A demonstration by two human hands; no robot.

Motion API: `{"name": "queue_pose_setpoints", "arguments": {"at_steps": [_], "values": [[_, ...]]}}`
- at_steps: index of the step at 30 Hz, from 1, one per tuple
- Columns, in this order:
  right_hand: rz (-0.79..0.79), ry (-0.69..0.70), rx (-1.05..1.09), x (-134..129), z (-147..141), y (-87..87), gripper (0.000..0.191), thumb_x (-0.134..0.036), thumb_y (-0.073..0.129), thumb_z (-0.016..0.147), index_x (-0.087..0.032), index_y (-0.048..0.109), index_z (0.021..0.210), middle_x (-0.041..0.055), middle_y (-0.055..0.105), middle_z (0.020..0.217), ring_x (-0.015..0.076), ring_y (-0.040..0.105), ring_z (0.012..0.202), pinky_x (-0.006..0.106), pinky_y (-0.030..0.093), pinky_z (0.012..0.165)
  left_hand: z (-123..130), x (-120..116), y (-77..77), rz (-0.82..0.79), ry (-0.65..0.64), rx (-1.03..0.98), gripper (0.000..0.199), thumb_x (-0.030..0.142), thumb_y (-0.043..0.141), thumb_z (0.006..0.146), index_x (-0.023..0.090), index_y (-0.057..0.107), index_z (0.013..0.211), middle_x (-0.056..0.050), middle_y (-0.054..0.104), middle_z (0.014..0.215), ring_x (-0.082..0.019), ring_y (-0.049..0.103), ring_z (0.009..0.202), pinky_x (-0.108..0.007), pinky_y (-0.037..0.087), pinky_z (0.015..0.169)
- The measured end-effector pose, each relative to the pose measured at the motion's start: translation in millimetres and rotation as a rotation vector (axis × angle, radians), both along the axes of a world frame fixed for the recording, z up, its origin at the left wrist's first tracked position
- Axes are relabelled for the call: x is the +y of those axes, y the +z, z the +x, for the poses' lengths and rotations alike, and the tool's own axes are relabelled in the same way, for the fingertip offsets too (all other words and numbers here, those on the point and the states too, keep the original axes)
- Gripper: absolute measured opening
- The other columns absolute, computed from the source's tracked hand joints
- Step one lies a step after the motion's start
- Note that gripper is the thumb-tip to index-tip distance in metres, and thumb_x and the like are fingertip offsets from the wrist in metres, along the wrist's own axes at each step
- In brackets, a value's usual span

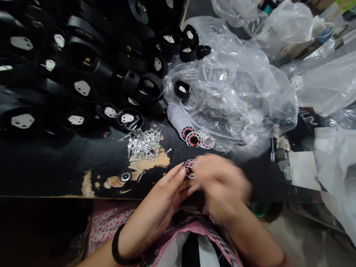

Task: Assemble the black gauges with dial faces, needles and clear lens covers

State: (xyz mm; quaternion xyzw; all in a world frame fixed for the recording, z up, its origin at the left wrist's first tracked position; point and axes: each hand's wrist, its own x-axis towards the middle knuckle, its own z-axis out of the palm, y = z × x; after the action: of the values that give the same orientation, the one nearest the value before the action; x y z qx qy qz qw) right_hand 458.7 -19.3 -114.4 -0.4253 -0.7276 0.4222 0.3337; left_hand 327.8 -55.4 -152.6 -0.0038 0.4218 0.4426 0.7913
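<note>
My left hand (172, 185) grips a small round gauge (189, 168) by its edge, thumb on top, just above the table's front edge. The gauge has a black face with red and white markings. Over its right side is my right hand (222, 181), smeared by motion, so its fingers and anything in them cannot be made out. Beyond the hands lies a long fanned stack of printed dial discs (178, 120), with a loose dial disc (193, 139) at its near end. Left of that is a heap of small white pointers (145, 144).
Black round gauge housings (83, 88) with white plates crowd the back left. A clear plastic bag (230, 85) of transparent round covers fills the centre back. A blue screwdriver (273, 150) and a white paper (304, 170) lie right; a metal ring (126, 176) lies left.
</note>
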Motion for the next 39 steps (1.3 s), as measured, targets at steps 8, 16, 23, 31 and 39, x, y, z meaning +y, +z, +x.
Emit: {"name": "queue_pose_setpoints", "arguments": {"at_steps": [8,16,23,31,39], "values": [[0.036,-0.147,0.502,22,10,10.1,0.019,-0.021,0.042,0.095,-0.023,0.061,0.091,-0.0056,0.045,0.059,0.0109,0.043,0.051,0.026,0.041,0.054,-2,0,0.2,0.036,-0.016,-0.014,0.024,0.034,0.071,0.09,0.02,0.075,0.109,-0.008,0.076,0.117,-0.02,0.072,0.105,-0.031,0.058,0.093],[0.149,-0.717,0.225,42,120,-25.2,0.012,-0.022,0.046,0.085,-0.022,0.057,0.089,-0.0075,0.042,0.058,0.0117,0.042,0.051,0.031,0.044,0.061,-9,1,1.5,-0.018,0.09,0.071,0.022,0.036,0.071,0.089,0.018,0.072,0.102,-0.01,0.077,0.112,-0.023,0.071,0.104,-0.038,0.059,0.095],[0.507,-0.548,-0.357,18,81,12.3,0.016,-0.015,0.058,0.089,-0.022,0.069,0.096,0.005,0.068,0.098,0.0216,0.058,0.101,0.039,0.038,0.097,-11,5,9.1,0.135,0.101,0.238,0.032,0.041,0.072,0.087,0.023,0.073,0.113,-0.006,0.074,0.122,-0.025,0.066,0.116,-0.034,0.058,0.095],[0.461,0.129,-0.65,19,-4,-2.0,0.014,-0.02,0.052,0.096,-0.017,0.065,0.09,0.0075,0.07,0.086,0.0226,0.056,0.084,0.037,0.038,0.079,-13,1,7.6,0.094,0.092,0.281,0.035,0.037,0.081,0.078,0.03,0.076,0.112,-0.003,0.07,0.133,-0.028,0.061,0.127,-0.034,0.057,0.096],[0.275,-0.004,-0.632,19,-20,5.7,0.013,-0.015,0.051,0.092,-0.017,0.062,0.084,0.004,0.068,0.079,0.0184,0.059,0.076,0.032,0.042,0.075,-7,5,14.4,-0.029,0.199,0.181,0.013,0.036,0.083,0.074,0.03,0.078,0.085,0.001,0.079,0.102,-0.026,0.07,0.111,-0.027,0.06,0.087]]}}
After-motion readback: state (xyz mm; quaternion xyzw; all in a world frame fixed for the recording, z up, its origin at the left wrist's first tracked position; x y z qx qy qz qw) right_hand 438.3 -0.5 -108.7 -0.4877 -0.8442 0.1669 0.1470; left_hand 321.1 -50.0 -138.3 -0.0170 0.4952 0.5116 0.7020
